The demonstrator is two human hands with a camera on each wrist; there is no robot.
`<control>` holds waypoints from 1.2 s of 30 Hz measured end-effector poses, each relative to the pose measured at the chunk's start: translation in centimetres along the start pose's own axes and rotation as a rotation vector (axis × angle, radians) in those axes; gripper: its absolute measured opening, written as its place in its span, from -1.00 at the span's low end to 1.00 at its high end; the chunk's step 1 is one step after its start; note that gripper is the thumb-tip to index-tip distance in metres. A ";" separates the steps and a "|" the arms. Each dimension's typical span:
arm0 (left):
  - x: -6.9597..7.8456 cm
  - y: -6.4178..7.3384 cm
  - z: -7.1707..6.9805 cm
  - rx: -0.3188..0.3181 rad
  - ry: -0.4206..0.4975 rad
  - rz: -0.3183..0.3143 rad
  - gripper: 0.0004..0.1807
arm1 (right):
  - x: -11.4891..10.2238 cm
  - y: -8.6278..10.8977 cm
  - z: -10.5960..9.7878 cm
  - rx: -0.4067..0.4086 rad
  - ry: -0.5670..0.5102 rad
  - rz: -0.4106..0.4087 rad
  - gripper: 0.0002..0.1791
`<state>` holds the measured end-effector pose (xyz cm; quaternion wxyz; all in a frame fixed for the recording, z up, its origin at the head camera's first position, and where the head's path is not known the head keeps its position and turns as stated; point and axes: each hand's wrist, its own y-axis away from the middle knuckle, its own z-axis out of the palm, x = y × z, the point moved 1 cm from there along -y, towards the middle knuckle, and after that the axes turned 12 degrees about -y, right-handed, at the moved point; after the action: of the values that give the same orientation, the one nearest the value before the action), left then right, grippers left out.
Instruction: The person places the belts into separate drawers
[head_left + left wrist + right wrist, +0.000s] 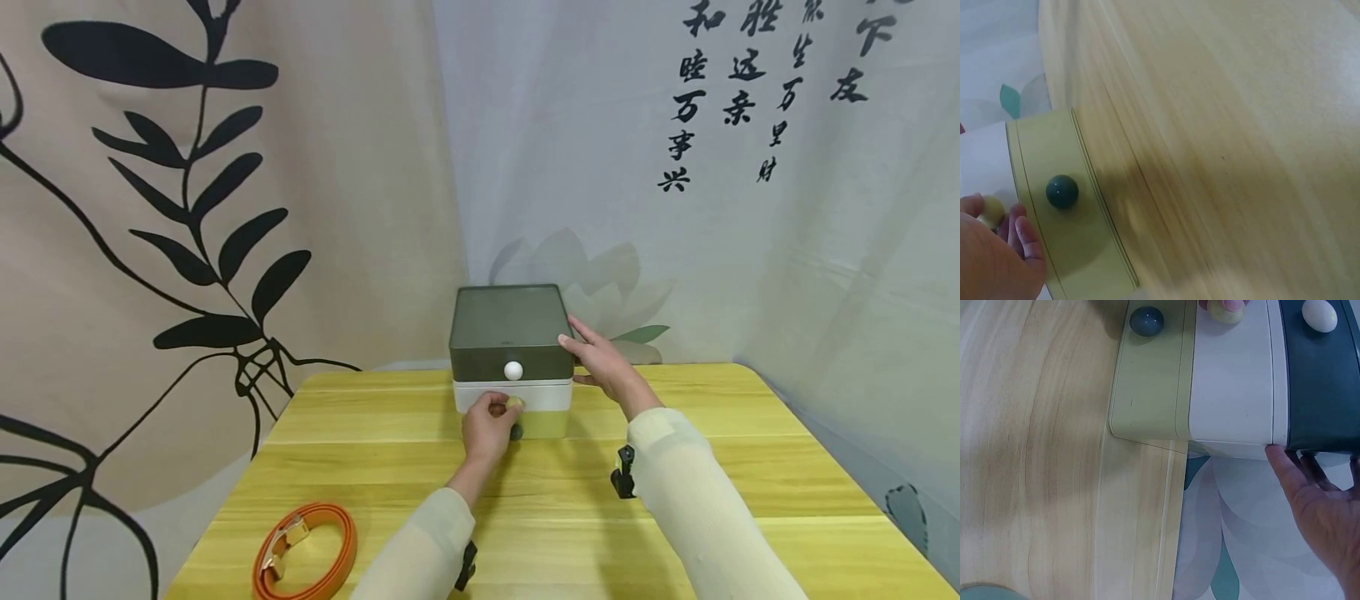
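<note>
A small three-tier drawer box (512, 317) stands near the back of the table, its tiers dark green, white and light green from top to bottom. My left hand (486, 429) pinches the pale yellow knob (991, 212) of the white middle drawer (1232, 381). On the right side of the box, near the dark green top tier (1322, 387), my right hand (607, 368) rests with its fingers extended. A white knob (513, 371) sits on the top drawer. The light green bottom drawer (1050, 144) carries a dark green knob (1062, 191). All the drawers look closed.
A coiled orange belt (347, 546) with a metal buckle lies at the table's front left. Behind the wooden table (390, 467) hangs a printed curtain (375, 167) with plant drawings and characters, close to the back of the box.
</note>
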<state>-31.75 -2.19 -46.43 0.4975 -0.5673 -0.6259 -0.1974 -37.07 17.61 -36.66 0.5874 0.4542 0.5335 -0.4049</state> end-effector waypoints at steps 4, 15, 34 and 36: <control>-0.1 0.0 0.1 -0.031 0.002 -0.045 -0.83 | 0.0 0.1 0.0 -0.002 0.000 -0.003 -0.24; 0.1 0.8 -0.3 -0.064 0.019 -0.074 -0.83 | 0.1 0.2 0.0 0.004 -0.006 0.002 -0.24; 0.1 2.6 -1.6 -0.101 0.070 -0.045 -0.81 | 0.1 0.1 -0.1 -0.003 0.006 -0.008 -0.24; 0.1 2.8 -1.7 -0.107 0.068 -0.054 -0.81 | 0.1 0.1 -0.1 -0.003 0.005 -0.010 -0.24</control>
<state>-28.52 -2.73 -46.49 0.4817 -0.5691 -0.6123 -0.2629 -36.95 17.69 -36.75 0.5847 0.4518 0.5379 -0.4059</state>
